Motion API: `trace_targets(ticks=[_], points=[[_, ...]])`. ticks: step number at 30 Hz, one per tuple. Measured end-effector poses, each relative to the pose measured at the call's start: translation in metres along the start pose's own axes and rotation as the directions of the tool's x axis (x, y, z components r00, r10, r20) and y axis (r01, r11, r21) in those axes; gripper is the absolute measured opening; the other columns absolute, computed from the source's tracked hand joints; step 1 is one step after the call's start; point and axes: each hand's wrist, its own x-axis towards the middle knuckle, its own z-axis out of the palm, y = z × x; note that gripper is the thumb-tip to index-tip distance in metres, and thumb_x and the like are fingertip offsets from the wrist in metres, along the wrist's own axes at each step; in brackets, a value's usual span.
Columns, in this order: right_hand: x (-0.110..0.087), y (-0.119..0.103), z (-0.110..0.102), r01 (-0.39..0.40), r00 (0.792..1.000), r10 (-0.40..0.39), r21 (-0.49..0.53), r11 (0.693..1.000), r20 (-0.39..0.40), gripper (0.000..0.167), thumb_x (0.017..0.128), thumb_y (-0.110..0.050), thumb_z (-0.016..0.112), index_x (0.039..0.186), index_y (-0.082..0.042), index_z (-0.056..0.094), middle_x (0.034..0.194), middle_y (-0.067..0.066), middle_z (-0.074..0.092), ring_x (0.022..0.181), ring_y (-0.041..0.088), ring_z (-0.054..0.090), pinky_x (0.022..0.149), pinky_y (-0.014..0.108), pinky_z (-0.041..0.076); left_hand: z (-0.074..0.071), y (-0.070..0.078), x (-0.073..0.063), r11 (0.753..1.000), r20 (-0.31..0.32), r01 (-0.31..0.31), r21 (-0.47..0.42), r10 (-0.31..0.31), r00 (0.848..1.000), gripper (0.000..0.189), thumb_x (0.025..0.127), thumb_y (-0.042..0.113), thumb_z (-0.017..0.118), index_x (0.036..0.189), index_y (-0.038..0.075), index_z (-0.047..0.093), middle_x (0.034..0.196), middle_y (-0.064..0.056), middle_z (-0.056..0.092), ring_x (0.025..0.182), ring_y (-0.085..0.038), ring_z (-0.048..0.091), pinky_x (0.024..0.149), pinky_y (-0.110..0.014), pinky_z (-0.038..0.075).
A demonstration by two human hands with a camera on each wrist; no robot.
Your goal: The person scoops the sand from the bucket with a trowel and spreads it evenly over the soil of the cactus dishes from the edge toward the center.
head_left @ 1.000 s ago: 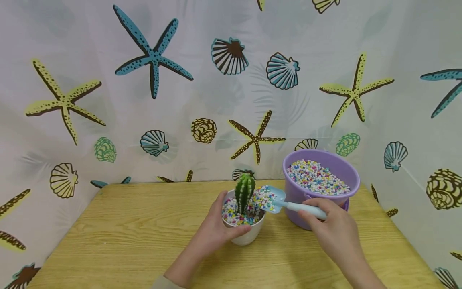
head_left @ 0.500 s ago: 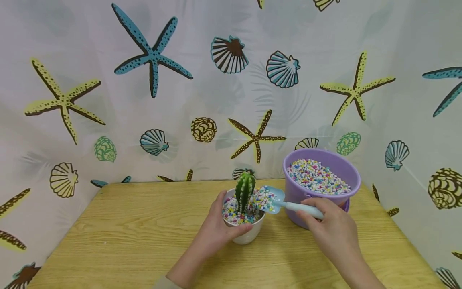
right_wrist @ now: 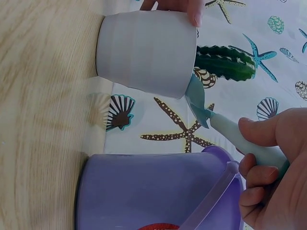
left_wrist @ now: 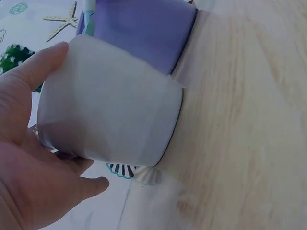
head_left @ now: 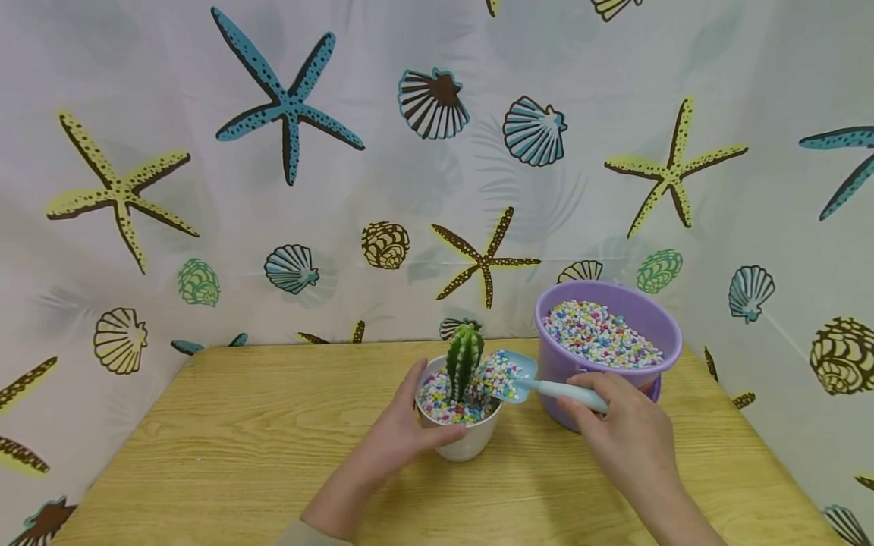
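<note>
My left hand (head_left: 399,434) holds a white flower pot (head_left: 471,441) by its left side, thumb across the front near the rim. A green ribbed cactus (head_left: 463,368) stands upright in it among multicoloured pebbles (head_left: 437,406). My right hand (head_left: 631,431) grips the handle of a light blue toy shovel (head_left: 570,393). Its blade, heaped with pebbles, lies over the pot's right rim, close beside the cactus. In the right wrist view the shovel blade (right_wrist: 195,99) meets the pot's rim. The blade's tip is hidden behind the pot there.
A purple bucket (head_left: 556,371) of the same pebbles (head_left: 601,334) stands right of the pot, behind my right hand. Its handle (right_wrist: 211,196) hangs down the side. The wooden table (head_left: 259,440) ends at a white cloth (head_left: 328,197) printed with starfish and shells.
The pot's rim and my left hand have shifted very slightly to the left. My right hand and the shovel stay almost in place, with pebbles still on the blade.
</note>
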Motion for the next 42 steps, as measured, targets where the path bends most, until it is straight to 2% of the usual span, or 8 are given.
trace_targets(ticks=[7,9,17,24,29,34,42], points=[[0.0,-0.001,0.0,0.019,1.0,-0.02,-0.013,1.0,-0.016,0.025,0.091,-0.024,0.094,0.111,-0.015,0.082,0.102,0.001,0.078,0.078,0.015,0.067,0.066,0.041,0.051,0.009,-0.002,0.002,0.996,-0.06,-0.045,0.071,0.049,0.997,0.132,0.08,0.042,0.102,0.177,0.013,0.019,0.174,-0.027,0.025,0.155,-0.05,0.037,0.125,-0.067,0.033],[0.0,-0.001,0.0,0.021,1.0,-0.022,-0.016,1.0,-0.017,0.025,0.091,-0.024,0.094,0.111,-0.015,0.082,0.102,0.001,0.078,0.078,0.014,0.067,0.066,0.041,0.051,0.01,-0.001,0.001,0.996,-0.059,-0.048,0.081,0.053,0.997,0.131,0.08,0.043,0.102,0.177,0.013,0.019,0.173,-0.028,0.025,0.154,-0.05,0.038,0.124,-0.067,0.033],[-0.001,-0.001,0.0,0.038,0.999,-0.039,-0.031,0.999,-0.023,0.026,0.09,-0.023,0.095,0.112,-0.015,0.082,0.101,0.001,0.077,0.073,0.012,0.066,0.063,0.039,0.05,0.005,0.002,-0.001,1.0,-0.018,-0.016,0.01,0.017,1.0,0.127,0.084,0.041,0.1,0.178,0.014,0.017,0.177,-0.024,0.026,0.16,-0.05,0.029,0.127,-0.07,0.025],[-0.001,-0.001,0.001,0.081,0.995,-0.084,-0.048,0.996,-0.061,0.028,0.089,-0.022,0.096,0.113,-0.015,0.083,0.103,0.002,0.078,0.07,0.01,0.065,0.06,0.036,0.049,0.01,0.0,0.0,0.996,-0.054,-0.031,0.089,0.035,0.998,0.13,0.081,0.047,0.1,0.177,0.014,0.02,0.171,-0.026,0.028,0.152,-0.049,0.041,0.122,-0.068,0.037],[-0.002,-0.001,0.003,0.128,0.985,-0.134,-0.071,0.989,-0.104,0.03,0.086,-0.02,0.098,0.111,-0.014,0.083,0.101,0.002,0.078,0.069,0.01,0.065,0.057,0.035,0.049,0.007,0.002,-0.002,0.996,-0.027,-0.019,0.085,0.021,0.999,0.13,0.082,0.048,0.1,0.178,0.016,0.019,0.176,-0.023,0.023,0.157,-0.051,0.035,0.124,-0.07,0.032],[-0.001,0.0,0.004,0.157,0.977,-0.167,-0.085,0.984,-0.132,0.031,0.084,-0.019,0.099,0.11,-0.014,0.082,0.097,0.001,0.077,0.067,0.01,0.064,0.056,0.034,0.047,0.006,0.002,-0.001,0.999,-0.011,-0.02,0.048,0.02,1.0,0.128,0.082,0.045,0.1,0.177,0.015,0.019,0.176,-0.023,0.029,0.159,-0.049,0.032,0.126,-0.07,0.028],[-0.002,0.0,0.005,0.174,0.97,-0.189,-0.109,0.979,-0.15,0.031,0.083,-0.019,0.099,0.11,-0.014,0.083,0.095,0.0,0.076,0.066,0.011,0.064,0.055,0.034,0.047,0.012,0.002,-0.002,0.995,-0.039,-0.053,0.079,0.056,0.998,0.131,0.079,0.043,0.102,0.176,0.011,0.02,0.172,-0.026,0.026,0.152,-0.049,0.04,0.123,-0.067,0.036]])
